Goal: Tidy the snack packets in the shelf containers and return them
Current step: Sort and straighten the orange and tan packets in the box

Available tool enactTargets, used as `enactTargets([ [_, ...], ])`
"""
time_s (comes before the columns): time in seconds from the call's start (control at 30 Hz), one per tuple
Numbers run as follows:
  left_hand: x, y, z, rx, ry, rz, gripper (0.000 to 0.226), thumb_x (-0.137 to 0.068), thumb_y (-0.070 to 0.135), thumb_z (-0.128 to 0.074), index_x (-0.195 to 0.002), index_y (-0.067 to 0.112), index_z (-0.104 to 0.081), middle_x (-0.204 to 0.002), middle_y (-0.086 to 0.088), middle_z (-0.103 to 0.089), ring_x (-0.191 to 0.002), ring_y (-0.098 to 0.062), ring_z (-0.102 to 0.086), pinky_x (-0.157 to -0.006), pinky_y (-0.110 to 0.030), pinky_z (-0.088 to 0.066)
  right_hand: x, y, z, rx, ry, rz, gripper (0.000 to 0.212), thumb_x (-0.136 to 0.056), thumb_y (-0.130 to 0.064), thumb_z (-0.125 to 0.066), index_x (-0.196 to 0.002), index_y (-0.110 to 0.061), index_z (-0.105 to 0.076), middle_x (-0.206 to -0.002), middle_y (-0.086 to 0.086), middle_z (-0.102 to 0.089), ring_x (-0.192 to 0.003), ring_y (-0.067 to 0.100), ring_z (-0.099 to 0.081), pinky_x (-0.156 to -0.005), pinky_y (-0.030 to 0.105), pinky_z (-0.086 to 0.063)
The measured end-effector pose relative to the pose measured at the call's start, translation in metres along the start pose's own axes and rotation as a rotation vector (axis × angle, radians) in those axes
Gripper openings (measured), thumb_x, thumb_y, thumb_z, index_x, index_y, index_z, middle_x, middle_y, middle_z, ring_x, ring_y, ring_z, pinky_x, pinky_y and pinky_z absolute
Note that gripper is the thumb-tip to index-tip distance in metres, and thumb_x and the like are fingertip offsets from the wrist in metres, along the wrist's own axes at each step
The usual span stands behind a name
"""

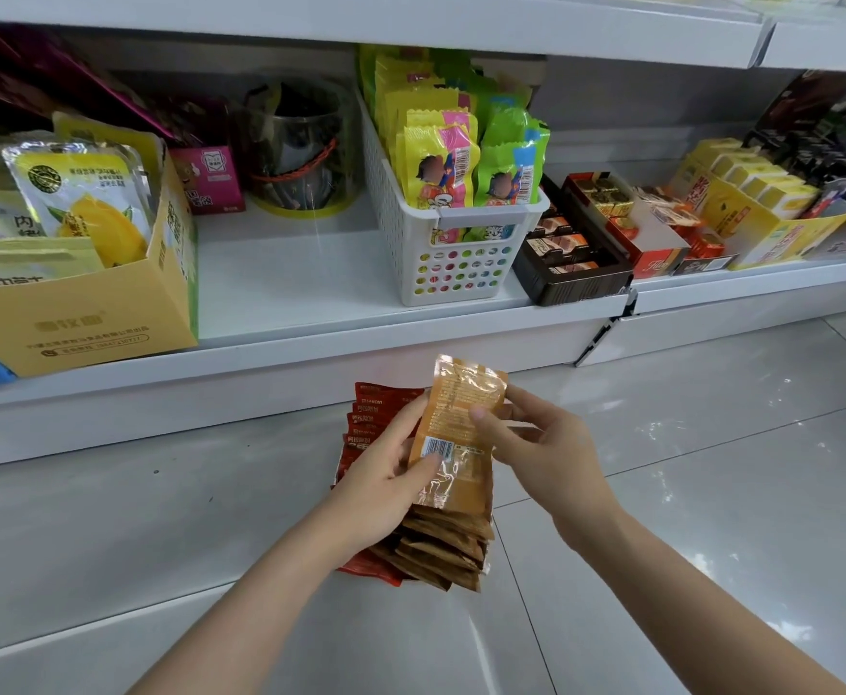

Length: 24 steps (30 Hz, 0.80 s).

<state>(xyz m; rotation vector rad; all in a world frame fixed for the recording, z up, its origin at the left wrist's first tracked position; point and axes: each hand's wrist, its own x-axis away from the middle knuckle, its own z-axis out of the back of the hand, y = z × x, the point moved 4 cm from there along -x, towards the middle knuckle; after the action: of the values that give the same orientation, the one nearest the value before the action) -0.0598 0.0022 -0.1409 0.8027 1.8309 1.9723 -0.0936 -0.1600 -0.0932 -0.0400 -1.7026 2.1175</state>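
Head view: an orange packet (pixel 456 433) sits atop a fanned stack of snack packets (pixel 431 534), held low before the shelf (pixel 310 363). The left hand (pixel 385 474) clasps the stack, thumb on the barcode; the right hand (pixel 526 443) pinches the packet's edge, likely squaring it. The white basket (pixel 461 263) stands above.
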Motion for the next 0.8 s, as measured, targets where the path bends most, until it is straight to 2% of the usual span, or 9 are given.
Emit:
enactTargets([
  [0.07, -0.001, 0.003, -0.003, -0.082, -0.004, -0.021, 0.057, -0.102, 0.027, -0.051, -0.132, 0.073, -0.033, -0.139, 0.024, -0.053, -0.128, -0.003, -0.053, -0.105, -0.036, -0.049, 0.006, -0.002, -0.010, 0.055, -0.099, 0.020, 0.035, -0.076, -0.057, -0.072, -0.108, -0.042, -0.066, -0.088, -0.022, -0.069, -0.085, -0.005, -0.066, -0.061, 0.015, -0.055],
  [0.13, -0.001, 0.007, -0.009, -0.172, -0.059, -0.045, 0.048, -0.099, 0.041, -0.054, -0.131, 0.073, -0.035, -0.133, 0.024, -0.055, -0.117, 0.002, -0.056, -0.101, -0.030, -0.049, 0.007, 0.002, -0.019, -0.045, -0.162, -0.042, 0.044, -0.076, -0.061, -0.069, -0.109, -0.032, -0.065, -0.092, -0.016, -0.070, -0.090, 0.003, -0.070, -0.074, 0.024, -0.060],
  [0.2, 0.000, 0.010, -0.012, -0.239, -0.126, -0.041, 0.050, -0.087, 0.059, -0.060, -0.133, 0.067, -0.041, -0.127, 0.026, -0.050, -0.117, 0.004, -0.054, -0.104, -0.029, -0.046, 0.002, 0.005, -0.016, -0.164, -0.115, -0.171, 0.036, -0.092, -0.048, -0.063, -0.108, -0.016, -0.067, -0.097, -0.001, -0.075, -0.094, 0.017, -0.073, -0.086, 0.037, -0.060],
  [0.27, 0.000, 0.011, -0.010, -0.269, -0.155, -0.005, 0.056, -0.077, 0.072, -0.060, -0.130, 0.065, -0.046, -0.124, 0.033, -0.046, -0.120, 0.009, -0.049, -0.106, -0.027, -0.043, -0.005, 0.005, -0.003, -0.269, -0.063, -0.239, 0.028, -0.102, -0.031, -0.053, -0.105, -0.008, -0.068, -0.097, 0.008, -0.077, -0.092, 0.025, -0.074, -0.087, 0.044, -0.059],
  [0.37, 0.000, 0.006, -0.004, -0.495, -0.142, 0.016, 0.045, -0.079, 0.073, -0.053, -0.118, 0.053, -0.053, -0.119, 0.031, -0.053, -0.112, 0.010, -0.052, -0.098, -0.026, -0.048, -0.017, -0.002, 0.027, -0.348, 0.025, -0.213, 0.020, -0.098, -0.023, -0.059, -0.102, -0.005, -0.066, -0.089, 0.009, -0.078, -0.083, 0.025, -0.076, -0.074, 0.038, -0.062],
  [0.47, 0.003, -0.002, -0.009, -0.779, -0.215, -0.060, 0.046, -0.079, 0.073, -0.053, -0.115, 0.044, -0.058, -0.107, 0.031, -0.056, -0.106, 0.011, -0.046, -0.087, -0.014, -0.041, -0.026, -0.001, 0.050, -0.361, 0.091, -0.205, 0.025, -0.093, -0.021, -0.066, -0.108, -0.001, -0.066, -0.096, 0.012, -0.077, -0.086, 0.025, -0.075, -0.078, 0.040, -0.061],
  [0.53, 0.003, -0.005, -0.011, -0.818, -0.220, -0.103, 0.045, -0.079, 0.070, -0.056, -0.114, 0.042, -0.061, -0.102, 0.033, -0.054, -0.105, 0.011, -0.041, -0.082, -0.009, -0.034, -0.029, 0.001, 0.054, -0.368, 0.079, -0.214, 0.027, -0.094, -0.023, -0.065, -0.110, -0.001, -0.064, -0.102, 0.014, -0.076, -0.092, 0.027, -0.074, -0.080, 0.042, -0.060],
  [0.67, 0.001, -0.008, -0.007, -0.784, -0.208, -0.106, 0.041, -0.081, 0.067, -0.058, -0.114, 0.043, -0.063, -0.103, 0.031, -0.055, -0.106, 0.009, -0.043, -0.081, -0.010, -0.035, -0.033, 0.004, 0.052, -0.450, 0.011, -0.230, 0.028, -0.101, -0.028, -0.053, -0.114, -0.004, -0.062, -0.097, 0.011, -0.075, -0.092, 0.024, -0.073, -0.084, 0.044, -0.059],
  [0.8, 0.007, -0.008, -0.003, -0.832, -0.196, -0.143, 0.044, -0.083, 0.067, -0.056, -0.117, 0.040, -0.063, -0.104, 0.031, -0.055, -0.104, 0.006, -0.048, -0.086, -0.018, -0.044, -0.034, 0.007, 0.044, -0.242, 0.063, -0.002, 0.021, -0.097, -0.025, -0.060, -0.102, -0.010, -0.073, -0.092, 0.008, -0.077, -0.088, 0.021, -0.073, -0.080, 0.034, -0.062],
])
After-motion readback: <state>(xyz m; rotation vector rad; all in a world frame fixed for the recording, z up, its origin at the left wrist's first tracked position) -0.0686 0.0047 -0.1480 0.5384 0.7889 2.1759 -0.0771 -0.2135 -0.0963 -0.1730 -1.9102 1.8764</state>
